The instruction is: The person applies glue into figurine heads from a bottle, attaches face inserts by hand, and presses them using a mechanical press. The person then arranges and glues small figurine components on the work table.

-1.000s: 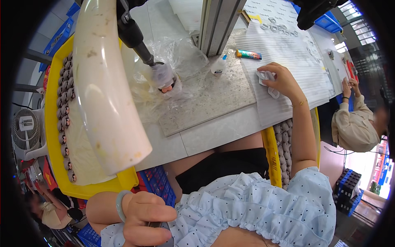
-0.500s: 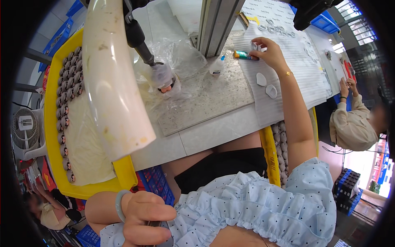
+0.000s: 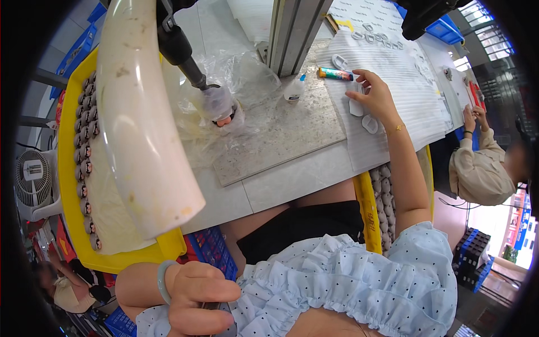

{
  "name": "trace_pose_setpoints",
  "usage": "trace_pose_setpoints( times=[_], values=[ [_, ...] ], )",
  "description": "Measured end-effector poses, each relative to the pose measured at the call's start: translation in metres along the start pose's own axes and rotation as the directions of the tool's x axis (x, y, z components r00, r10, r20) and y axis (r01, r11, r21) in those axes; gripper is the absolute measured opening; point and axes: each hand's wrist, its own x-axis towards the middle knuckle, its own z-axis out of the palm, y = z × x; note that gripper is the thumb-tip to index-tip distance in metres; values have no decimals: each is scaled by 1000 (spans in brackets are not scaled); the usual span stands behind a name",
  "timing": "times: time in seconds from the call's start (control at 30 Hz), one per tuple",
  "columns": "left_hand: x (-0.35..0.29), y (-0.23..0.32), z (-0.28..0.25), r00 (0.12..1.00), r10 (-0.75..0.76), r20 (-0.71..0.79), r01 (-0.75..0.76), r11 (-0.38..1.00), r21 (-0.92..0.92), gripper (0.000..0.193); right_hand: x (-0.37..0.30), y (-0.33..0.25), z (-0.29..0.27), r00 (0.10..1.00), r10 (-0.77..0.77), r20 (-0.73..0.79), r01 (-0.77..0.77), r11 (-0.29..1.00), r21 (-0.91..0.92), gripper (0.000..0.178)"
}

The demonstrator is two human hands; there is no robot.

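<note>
My left hand [image 3: 202, 297], with a pale green bangle at the wrist, is closed near my lap. A thin dark metal tool [image 3: 211, 306] shows between its fingers, mostly hidden. At the right of the table, my right hand [image 3: 373, 98] has thumb and fingers around a small pale oval piece [image 3: 353, 87], partly covered by them. Another pale piece [image 3: 338, 62] lies on the white foam sheet [image 3: 393, 112] beyond a green and orange tube [image 3: 336, 74]. Closer to me are two more pieces, one white [image 3: 355, 108] and one grey-rimmed [image 3: 369, 124].
A wide pale pipe [image 3: 140, 112] hangs at the left, over a yellow tray [image 3: 70, 224] with rows of small grey figures. A plastic-wrapped figure head [image 3: 224, 112] and a small bottle [image 3: 293, 91] rest on a stone board [image 3: 281, 146]. A metal post [image 3: 295, 39] stands behind.
My right hand has moved nearer me, past the tube. A pale piece now shows on the sheet beyond the tube, where the hand was. My left hand stays put; the view has shifted slightly.
</note>
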Motion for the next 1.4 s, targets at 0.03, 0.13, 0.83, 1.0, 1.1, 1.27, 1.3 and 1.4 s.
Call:
trace_pose_setpoints(
  times=[0.03,0.13,0.83,1.0,1.1,1.27,1.3,1.4],
  values=[
    [-1,1,0,1000,-5,8,5,1000,4,35,-1,-1,2,1000,2,-1,-2,1000,-6,53],
    [-1,2,0,1000,-12,26,12,1000,11,35,-4,-6,5,1000,6,-5,-6,1000,-18,54],
    [-2,-6,11,991,80,-105,-70,993,95,27,-25,-12,-47,954,-31,299,45,998,-41,38],
    [-6,-16,35,910,326,-255,-207,893,400,31,56,11,-35,996,19,89,-25,998,60,41],
    [-2,-15,44,877,326,-353,-151,884,443,34,93,14,-14,1000,-19,18,19,999,-49,39],
    [15,-17,47,821,372,-433,-140,866,479,35,125,11,-2,997,-42,63,47,996,-81,36],
    [17,-18,45,805,414,-425,-172,849,500,35,134,20,-5,999,-52,6,52,987,-154,35],
    [4,-18,38,854,376,-360,-167,853,494,35,159,54,-11,991,-92,-99,59,954,-295,32]
  ],
)
